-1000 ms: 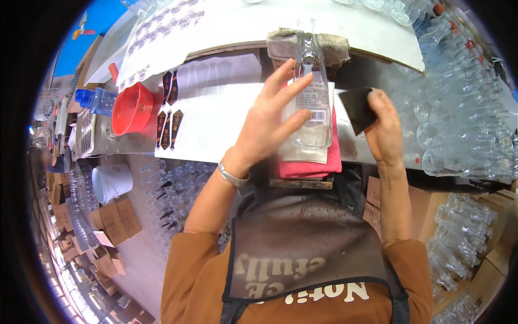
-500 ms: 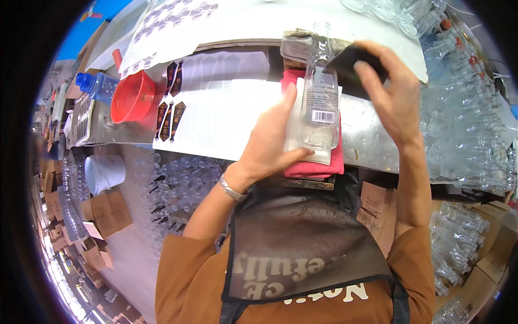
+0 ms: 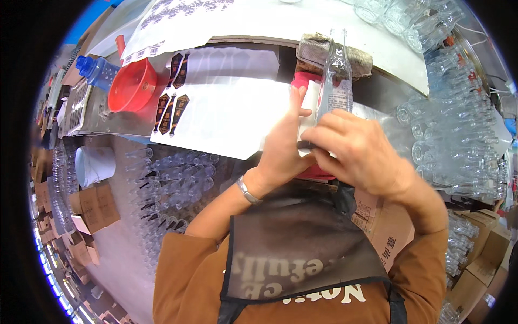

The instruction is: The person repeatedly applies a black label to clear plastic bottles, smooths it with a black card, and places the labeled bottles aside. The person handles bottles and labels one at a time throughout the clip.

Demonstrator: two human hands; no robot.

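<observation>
The right hand (image 3: 361, 151) is bent over the bottle (image 3: 340, 67), fingers curled down and pinching a dark piece (image 3: 305, 144); only a bit of it shows past the fingertips. Just to its left, the left hand (image 3: 283, 143) stands with fingers pointing to the far side and thumb reaching toward the bottle's near end. Whether that hand actually grips the glass I can't tell, as the right hand covers the spot. A silver band (image 3: 248, 189) circles the left wrist.

The bottle, clear with small print on it, lies with its neck to the far side, on a rolled cloth (image 3: 313, 53). A white pad (image 3: 309, 102) and a pink cloth (image 3: 305, 80) show along its left side.

Left of the hands a white sheet (image 3: 226, 119) carries dark labels (image 3: 172, 113) at its left end. Beyond its left edge sit a red scoop (image 3: 132, 89) and a blue-capped jug (image 3: 98, 74). Nearer, on the floor, I see rows of clear bottles (image 3: 181, 175) and a white bucket (image 3: 95, 166). To the right, more glassware (image 3: 453, 127) crowds the bench, with a carton (image 3: 389, 237) on the near side.
</observation>
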